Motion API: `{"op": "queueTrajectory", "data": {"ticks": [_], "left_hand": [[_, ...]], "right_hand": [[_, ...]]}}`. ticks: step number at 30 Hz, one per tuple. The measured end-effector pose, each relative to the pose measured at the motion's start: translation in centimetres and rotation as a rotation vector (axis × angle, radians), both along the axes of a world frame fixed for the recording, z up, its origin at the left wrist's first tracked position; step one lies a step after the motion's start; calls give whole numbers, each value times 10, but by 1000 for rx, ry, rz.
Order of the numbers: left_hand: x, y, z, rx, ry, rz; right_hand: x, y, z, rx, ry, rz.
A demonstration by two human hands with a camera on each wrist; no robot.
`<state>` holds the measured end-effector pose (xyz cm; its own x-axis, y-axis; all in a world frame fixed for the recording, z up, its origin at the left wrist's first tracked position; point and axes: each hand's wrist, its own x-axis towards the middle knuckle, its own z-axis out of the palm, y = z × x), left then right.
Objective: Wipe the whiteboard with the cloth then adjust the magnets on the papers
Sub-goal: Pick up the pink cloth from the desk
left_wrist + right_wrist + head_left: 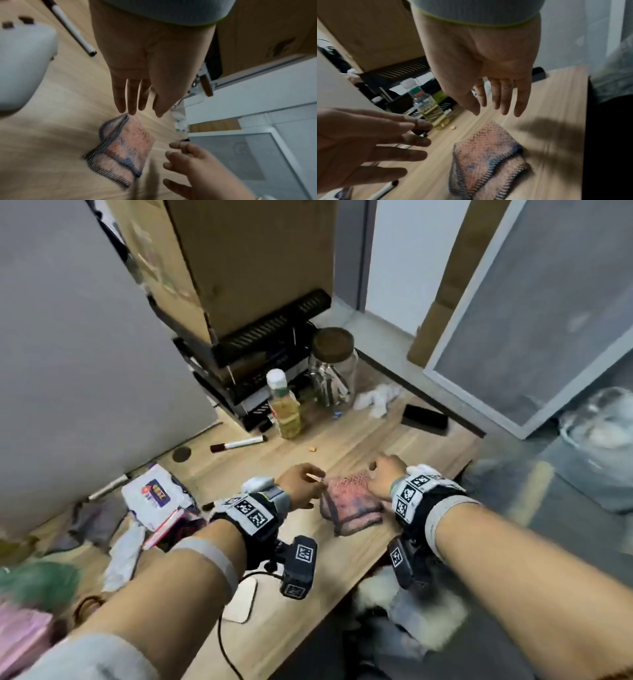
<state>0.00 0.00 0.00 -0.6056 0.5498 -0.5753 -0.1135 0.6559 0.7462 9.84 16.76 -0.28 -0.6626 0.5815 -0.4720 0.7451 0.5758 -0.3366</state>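
Step in hand: picking up the cloth, folded on the near desk, untouched. Left hand and right hand hover either side, fingers spread, holding nothing. Next: pinch the cloth, lift. Bottle, marker and jar stand farther off, not blocking.

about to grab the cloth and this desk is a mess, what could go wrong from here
1. The cloth lies near the desk front edge; a loose grab by the open left hand or right hand could drag it off.
2. It looks smeared blue, so it might streak the whiteboard.
3. Lifting toward the board, an arm could knock over the bottle or roll the marker.
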Motion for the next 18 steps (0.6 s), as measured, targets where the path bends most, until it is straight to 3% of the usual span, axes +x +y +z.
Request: {"op": "queueTrajectory", "data": {"ticks": [3, 5, 11, 15, 18], "left_hand": [[6, 30, -36, -167, 169, -39], [11, 41, -54, -219, 196, -33], [2, 51, -84, -265, 218, -7], [-6, 48, -83, -193, 94, -64], [-6, 46, -60, -32, -35, -54]], "right_hand": [[-2, 22, -43, -75, -111, -53], [0, 18, -59, -159, -138, -100], [-2, 15, -88, -271, -44, -204], [6, 16, -79, -290, 77, -239], [29, 19, -43, -252, 217, -296]]}}
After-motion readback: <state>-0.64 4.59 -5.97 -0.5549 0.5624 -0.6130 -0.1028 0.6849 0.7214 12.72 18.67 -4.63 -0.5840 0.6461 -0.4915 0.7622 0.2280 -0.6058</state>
